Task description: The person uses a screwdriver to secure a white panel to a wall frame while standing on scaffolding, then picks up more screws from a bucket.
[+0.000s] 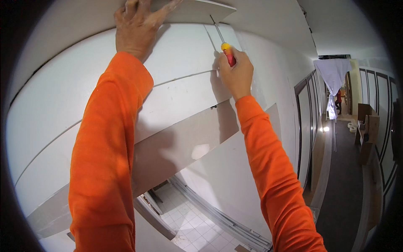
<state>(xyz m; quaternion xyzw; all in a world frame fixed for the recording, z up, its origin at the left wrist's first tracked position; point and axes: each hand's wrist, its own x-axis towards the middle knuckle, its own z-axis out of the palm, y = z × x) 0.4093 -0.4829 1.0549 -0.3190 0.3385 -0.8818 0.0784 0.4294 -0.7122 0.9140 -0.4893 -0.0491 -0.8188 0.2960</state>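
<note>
My right hand (237,73) grips a screwdriver (228,51) with a yellow and red handle. Its metal shaft points up, and the tip meets a thin white panel (199,11) near that panel's right end. Fingers spread, my left hand (139,29) lies flat against the same panel at the top of the view. Whether a screw sits at the tip is too small to tell. Below both hands run white wall boards (184,54) with a narrow seam between them, and under these a bare beige strip (189,147) with a small dark hole near its upper edge.
Under the wall opening is a white tiled floor (189,218), with long grey metal profiles (218,214) along it. To the right stretches a corridor with a dark floor covering (342,180), a wooden shelf unit (369,130) and a hanging white cloth (333,80). A person (338,101) stands far off.
</note>
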